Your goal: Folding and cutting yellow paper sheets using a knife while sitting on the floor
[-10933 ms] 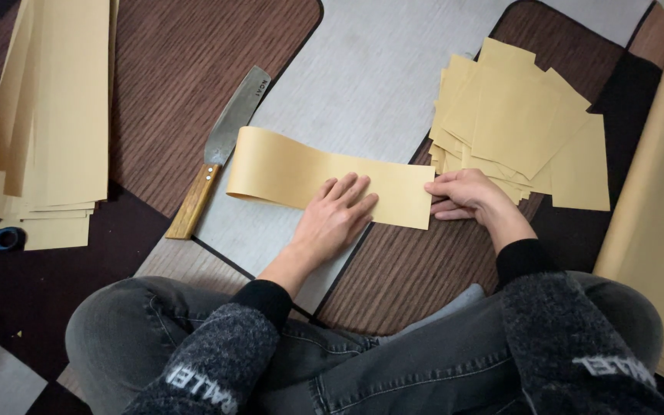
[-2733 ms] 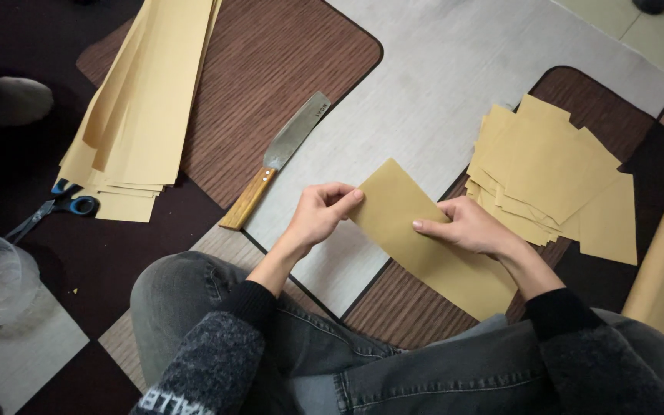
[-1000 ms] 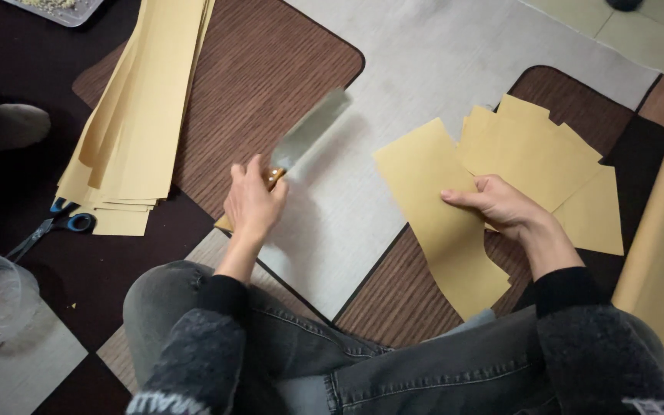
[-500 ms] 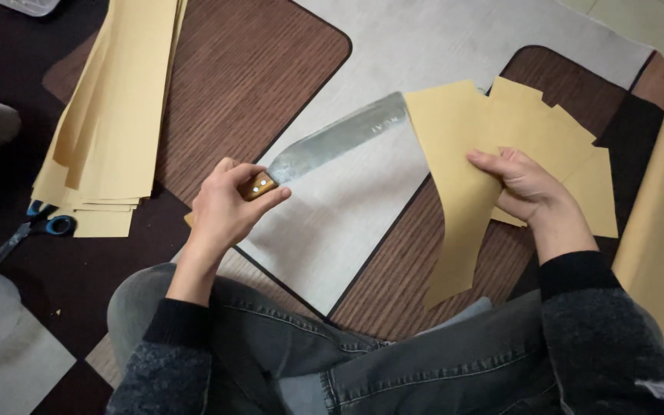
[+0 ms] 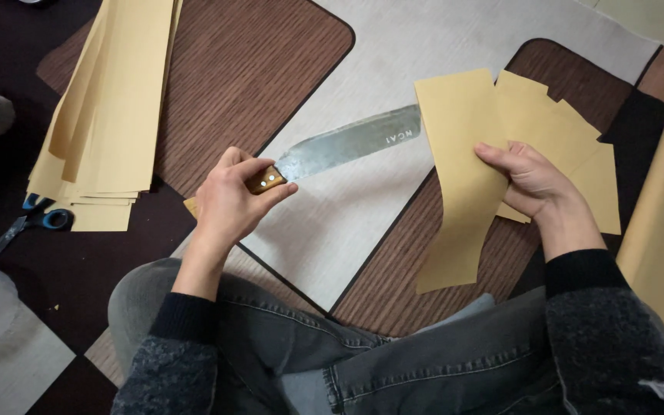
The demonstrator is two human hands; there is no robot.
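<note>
Paper this thin looks limp, so we pinch the folded yellow sheet [image 5: 463, 177] in our right hand [image 5: 528, 180] over the mat while our left hand [image 5: 228, 204] wraps the heavy knife [image 5: 347, 144] by its wooden handle.

This looked like a room in a home used for making things by hand. The person sat on the floor [image 5: 17, 307], which had dark and pale squares. Mats [image 5: 247, 84] with a wood look lay on it. Stacks of tan paper strips [image 5: 109, 115] and cut tan sheets [image 5: 570, 146] lay around, with blue scissors [image 5: 36, 223] and a big knife [image 5: 347, 146] with a wooden handle.
</note>
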